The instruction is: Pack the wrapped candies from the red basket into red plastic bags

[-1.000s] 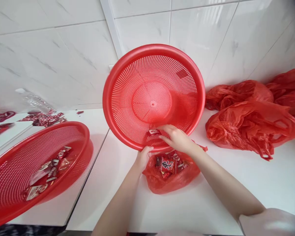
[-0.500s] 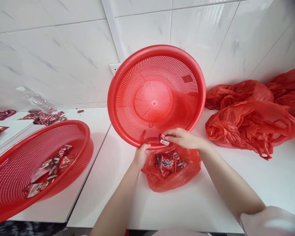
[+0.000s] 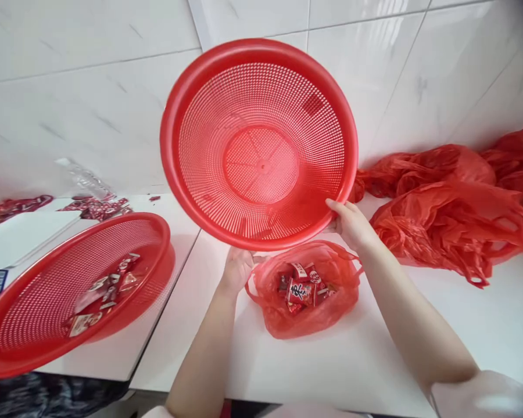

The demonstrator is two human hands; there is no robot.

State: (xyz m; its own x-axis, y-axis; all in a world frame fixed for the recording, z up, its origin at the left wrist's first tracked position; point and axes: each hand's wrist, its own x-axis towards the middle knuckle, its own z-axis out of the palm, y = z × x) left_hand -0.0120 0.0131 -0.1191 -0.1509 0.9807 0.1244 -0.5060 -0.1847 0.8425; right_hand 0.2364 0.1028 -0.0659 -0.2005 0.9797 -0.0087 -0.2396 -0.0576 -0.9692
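Note:
A red mesh plastic basket (image 3: 261, 232) is held tilted up, its open side toward me. My right hand (image 3: 351, 223) grips its lower right rim, thumb on the inside. My left hand (image 3: 238, 270) supports it from below at the lower rim; the fingers are partly hidden behind the basket and the thumb points right. Just below the basket, an open red plastic bag (image 3: 309, 322) stands on the table, with small red snack packets (image 3: 300, 292) in it. One bag handle is close to my left hand.
To the left, a second red basket (image 3: 159, 232) holds several packets. Behind it lie a clear plastic bottle (image 3: 87, 180) and a heap of red wrappers (image 3: 96, 207). Crumpled red plastic bags (image 3: 453, 226) lie at the right against the tiled wall (image 3: 375, 64).
The basket has risen and shifted left. My right hand has released a small packet and now grips the rim. My left hand has moved beneath the rim. The bag's mouth shows more fully.

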